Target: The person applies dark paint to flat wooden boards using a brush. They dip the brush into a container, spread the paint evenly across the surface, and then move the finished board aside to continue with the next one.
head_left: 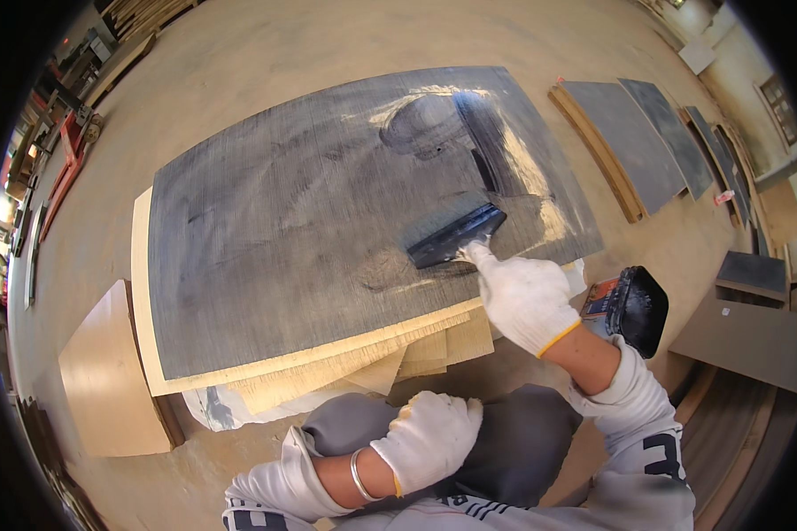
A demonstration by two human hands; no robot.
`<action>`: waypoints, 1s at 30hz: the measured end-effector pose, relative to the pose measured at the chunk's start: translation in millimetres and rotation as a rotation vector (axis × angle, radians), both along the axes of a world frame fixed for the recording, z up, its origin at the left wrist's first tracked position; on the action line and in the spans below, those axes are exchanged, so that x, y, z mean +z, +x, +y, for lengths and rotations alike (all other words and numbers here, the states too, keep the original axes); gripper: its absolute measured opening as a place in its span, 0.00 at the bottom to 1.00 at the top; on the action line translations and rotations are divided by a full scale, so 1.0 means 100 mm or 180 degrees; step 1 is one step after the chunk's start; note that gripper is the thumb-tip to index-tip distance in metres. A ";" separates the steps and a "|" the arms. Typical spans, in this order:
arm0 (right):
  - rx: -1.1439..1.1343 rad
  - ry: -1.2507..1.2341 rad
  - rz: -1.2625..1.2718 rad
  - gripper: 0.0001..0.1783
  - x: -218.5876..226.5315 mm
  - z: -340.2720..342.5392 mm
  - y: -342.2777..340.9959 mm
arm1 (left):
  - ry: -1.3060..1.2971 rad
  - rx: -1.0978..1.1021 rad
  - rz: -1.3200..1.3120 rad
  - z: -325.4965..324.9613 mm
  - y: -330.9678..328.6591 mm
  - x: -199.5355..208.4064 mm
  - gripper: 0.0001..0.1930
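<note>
Since the wood-grained panel (328, 217) likely needs even pressure, your right hand (531, 301) grips the wide applicator (456, 235); your left hand's (429, 438) closure is unclear.

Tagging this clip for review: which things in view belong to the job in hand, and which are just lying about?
Job in hand:
- black spreader, held by the right hand
- dark-coated sheet beneath it
- black container, probably

Apparently lying about:
- tan board, left
- grey panels, right
- red wheeled frame

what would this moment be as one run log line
right hand: gripping wide black scraper on dark-smeared panel | left hand: over lap, nothing visibly held | labelled tub: right of panel
</note>
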State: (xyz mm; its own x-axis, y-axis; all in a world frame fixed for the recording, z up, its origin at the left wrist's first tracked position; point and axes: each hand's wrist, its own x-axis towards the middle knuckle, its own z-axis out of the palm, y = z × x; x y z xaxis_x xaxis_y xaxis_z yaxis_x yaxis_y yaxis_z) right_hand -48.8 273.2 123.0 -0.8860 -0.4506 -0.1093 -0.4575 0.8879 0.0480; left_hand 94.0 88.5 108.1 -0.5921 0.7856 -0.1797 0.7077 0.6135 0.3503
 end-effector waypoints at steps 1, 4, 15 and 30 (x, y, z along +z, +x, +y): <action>0.0117 0.0108 0.0264 0.33 -0.05 -0.11 0.03 | -0.0041 -0.0053 -0.0033 0.02 -0.01 0.00 0.21; 0.0089 0.0306 -0.0407 0.36 0.02 -0.32 0.39 | -0.0073 -0.0091 -0.0073 -0.02 -0.02 0.01 0.21; -0.0153 0.0002 -0.0110 0.29 0.07 0.23 0.66 | 0.0168 0.0055 -0.0242 -0.02 -0.03 0.00 0.21; -0.0763 0.0032 0.0612 0.23 -0.04 1.49 0.34 | 0.0003 -0.0099 -0.0162 0.06 -0.11 0.13 0.18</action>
